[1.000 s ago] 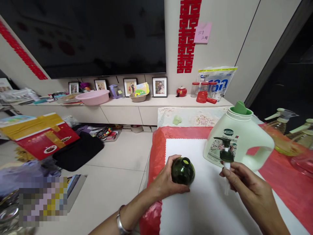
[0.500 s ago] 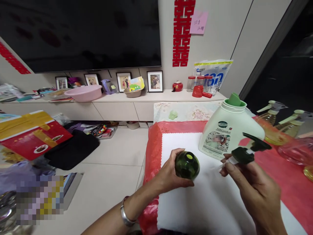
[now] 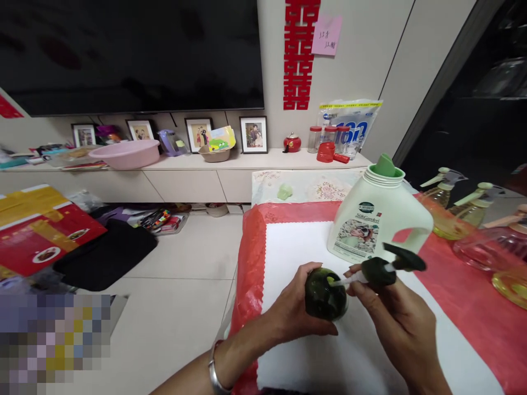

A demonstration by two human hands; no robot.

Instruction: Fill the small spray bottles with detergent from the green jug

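My left hand is wrapped around a dark green round bottle, whose mouth faces up toward me. In my right hand is a dark green pump head, held by its white stem and tilted sideways. The tip of its tube meets the bottle's mouth; how deep it reaches I cannot tell. Just behind my hands a large pale green detergent jug stands upright on a white mat. A green cap-like piece pokes out of the jug's neck.
On the right of the red-covered table are several clear bottles, including a spray bottle with yellow liquid. A pale green lump lies at the table's back. Behind runs a low cabinet with a pink basin and picture frames.
My right hand has moved left with the pump head, bringing its tube to the bottle's mouth. The bottle has shifted slightly right and nearer. The whole view has turned a little.
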